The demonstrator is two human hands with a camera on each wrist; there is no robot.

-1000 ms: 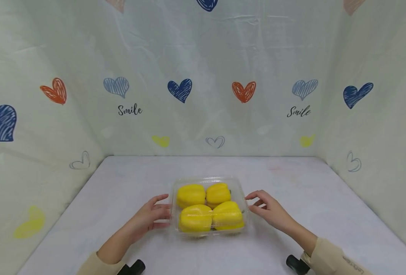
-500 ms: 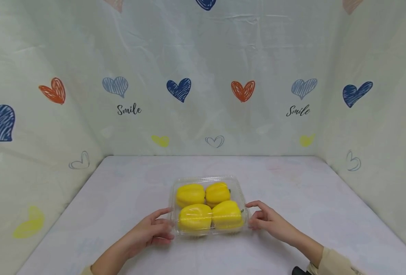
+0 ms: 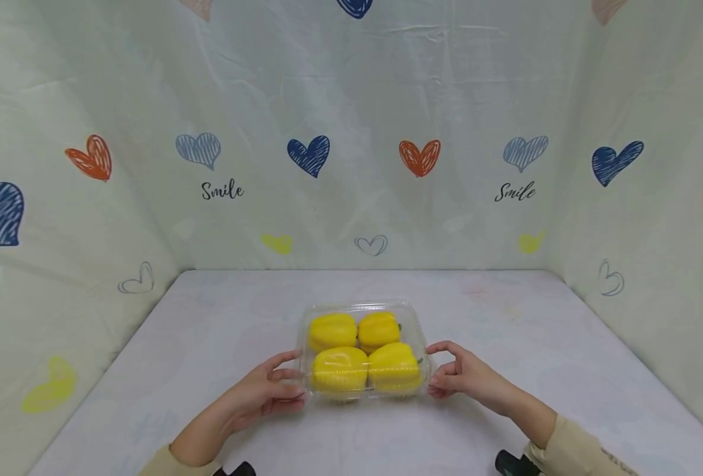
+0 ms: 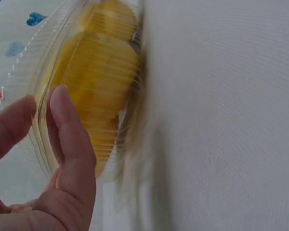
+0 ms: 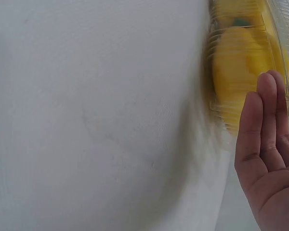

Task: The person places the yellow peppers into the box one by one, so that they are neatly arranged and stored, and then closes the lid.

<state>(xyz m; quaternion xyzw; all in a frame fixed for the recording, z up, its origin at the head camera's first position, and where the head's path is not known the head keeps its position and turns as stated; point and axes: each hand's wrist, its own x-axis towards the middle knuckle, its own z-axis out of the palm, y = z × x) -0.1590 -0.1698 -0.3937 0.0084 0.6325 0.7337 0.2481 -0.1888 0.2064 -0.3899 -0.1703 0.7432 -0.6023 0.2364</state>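
In the head view a clear plastic clamshell box point(image 3: 357, 395) with yellow bell peppers point(image 3: 339, 369) inside sits at the middle of the white table. My left hand point(image 3: 262, 393) grips its left side. The left wrist view shows the box's rim point(image 4: 42, 110) between the fingertips point(image 4: 62, 96) of that hand. On the opposite side, my right hand point(image 3: 473, 380) holds the right rim, index finger above and the other fingers lower. In the right wrist view three fingers point(image 5: 267, 106) lie along the ribbed wall, with another fingertip just past the rim.
The white tabletop point(image 3: 238, 304) surrounds the box. A pale curtain point(image 3: 363, 86) with printed hearts closes off the back and both sides. Dark wrist cameras point(image 3: 515, 463) sit by the beige sleeves point(image 3: 583, 449).
Both hands came in from beside the box, moved towards its near corners and took hold of the rim. The box has since shifted slightly away and to the right.
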